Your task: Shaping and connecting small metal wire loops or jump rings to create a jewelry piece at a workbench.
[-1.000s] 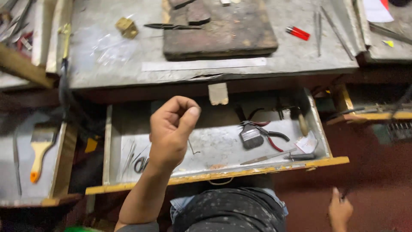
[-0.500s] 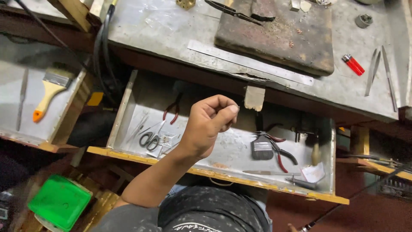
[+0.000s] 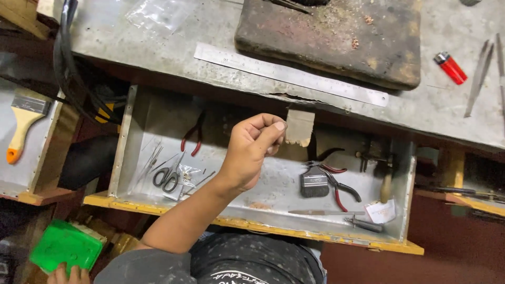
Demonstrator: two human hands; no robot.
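Note:
My left hand (image 3: 252, 152) is raised over an open metal drawer (image 3: 252, 226) with a yellow front edge. Its thumb and forefinger are pinched together and the other fingers are curled; I see nothing between the tips. Just right of the fingertips, a beige tab (image 3: 300, 128) hangs from the bench edge. In the drawer lie scissors (image 3: 168, 176), red-handled pliers (image 3: 193, 134), a small black brush (image 3: 314, 184) and a second pair of pliers (image 3: 342, 189). My right hand is out of view.
On the bench top lie a steel ruler (image 3: 289, 73), a dark worn block (image 3: 336, 37), a red lighter (image 3: 450, 67) and tweezers (image 3: 478, 79). A paintbrush (image 3: 23, 123) lies in the tray at left, with black cables (image 3: 68, 63) beside it. A green box (image 3: 66, 244) sits bottom left.
The view has swung left and moved closer to the drawer. My left hand stays pinched above it. My right hand, seen at lower right a second ago, has left the view.

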